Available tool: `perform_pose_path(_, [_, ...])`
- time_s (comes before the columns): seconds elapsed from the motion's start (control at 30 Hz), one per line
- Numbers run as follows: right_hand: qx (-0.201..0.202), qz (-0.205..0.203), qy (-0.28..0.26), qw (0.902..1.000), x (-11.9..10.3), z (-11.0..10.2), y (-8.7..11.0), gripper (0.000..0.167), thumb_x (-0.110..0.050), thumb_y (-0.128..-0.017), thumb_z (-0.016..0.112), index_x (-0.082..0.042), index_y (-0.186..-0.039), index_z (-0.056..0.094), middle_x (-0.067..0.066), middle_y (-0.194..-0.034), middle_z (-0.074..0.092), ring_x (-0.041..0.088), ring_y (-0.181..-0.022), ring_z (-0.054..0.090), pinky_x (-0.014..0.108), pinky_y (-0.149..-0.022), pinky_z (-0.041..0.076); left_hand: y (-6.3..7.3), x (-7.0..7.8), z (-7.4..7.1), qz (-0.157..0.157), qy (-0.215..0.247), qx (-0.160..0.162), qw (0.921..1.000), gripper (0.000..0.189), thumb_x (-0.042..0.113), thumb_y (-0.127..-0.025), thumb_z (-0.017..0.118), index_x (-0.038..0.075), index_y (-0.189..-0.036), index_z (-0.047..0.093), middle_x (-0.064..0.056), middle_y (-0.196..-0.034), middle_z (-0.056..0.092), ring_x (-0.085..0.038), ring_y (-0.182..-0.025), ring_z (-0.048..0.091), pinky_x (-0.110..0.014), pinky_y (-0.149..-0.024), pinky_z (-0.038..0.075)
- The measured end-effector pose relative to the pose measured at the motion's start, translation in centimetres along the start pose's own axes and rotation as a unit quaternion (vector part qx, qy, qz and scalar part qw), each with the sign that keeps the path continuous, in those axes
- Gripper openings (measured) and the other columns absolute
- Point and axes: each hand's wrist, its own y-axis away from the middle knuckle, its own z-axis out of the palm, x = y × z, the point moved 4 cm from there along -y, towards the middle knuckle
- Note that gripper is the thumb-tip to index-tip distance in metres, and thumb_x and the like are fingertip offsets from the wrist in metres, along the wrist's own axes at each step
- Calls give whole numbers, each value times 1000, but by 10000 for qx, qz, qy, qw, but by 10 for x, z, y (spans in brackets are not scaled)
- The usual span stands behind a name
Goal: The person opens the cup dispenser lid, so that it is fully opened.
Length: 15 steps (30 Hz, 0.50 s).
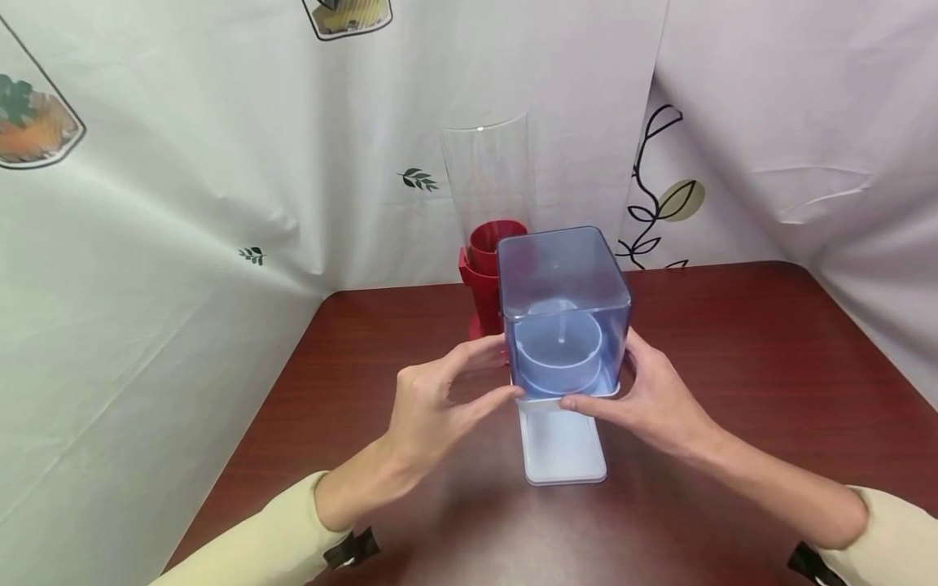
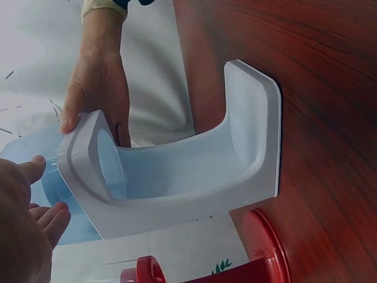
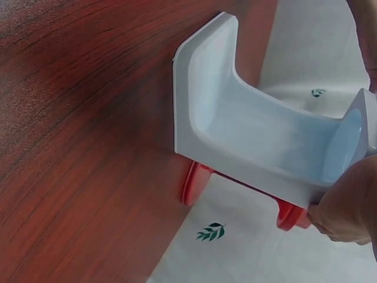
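A square clear-blue container (image 1: pixel 560 281), with a round ring inside, sits on the top of a white C-shaped dispenser stand (image 1: pixel 563 446). My left hand (image 1: pixel 432 403) holds the container's left side, thumb at the front lower corner, fingers along the side. From the right, my right hand (image 1: pixel 655 399) grips the opposite side, its thumb lying across the white front rim. In the left wrist view the stand (image 2: pixel 177 174) shows a round opening under its top and a flat foot on the table. The right wrist view shows the stand (image 3: pixel 271 132) too, with the right hand (image 3: pixel 347 206) at its upper end.
Behind the container stands a red holder (image 1: pixel 484 289) with a tall clear tube (image 1: pixel 487 175), partly hidden by the container. The dark red wooden table (image 1: pixel 733 366) ends at a white printed cloth (image 1: pixel 366 163) hanging at the back and sides.
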Motion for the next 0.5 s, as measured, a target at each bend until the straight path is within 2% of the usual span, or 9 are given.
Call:
perform_pose_path(0.17, [-17,-74,197,9998,0,1,0,82,-22,-74,92,-18,-143,47,0,-126,62,14,-108,60,28,-86,54,-1,-3,-5,78,-18,44,10000,61,7,-71,91,7,-127,67,-3,-112,73,-13,-102,70,-33,-90,53])
perform_pose_path(0.3, [-6,-70,348,9994,-2,2,1,78,-24,-75,91,-17,-140,49,-2,-123,63,13,-109,59,26,-91,50,-6,-3,-9,-20,237,14,9997,54,2,-73,88,5,-123,69,-5,-109,73,-15,-99,71,-34,-91,53])
perform_pose_path(0.4, [30,-137,318,9994,-6,4,3,78,-22,-75,91,-18,-141,48,-2,-124,63,14,-110,59,24,-94,47,-12,-3,-12,-231,479,45,9986,48,-5,-74,85,1,-118,69,-7,-105,73,-18,-95,71,-35,-85,57])
perform_pose_path(0.5, [120,-268,99,9995,-14,6,4,82,-18,-75,91,-19,-143,46,0,-126,62,17,-113,59,23,-96,47,-16,-9,-13,-613,690,91,9957,46,-9,-75,83,-3,-117,67,-10,-107,73,-21,-94,71,-38,-79,59])
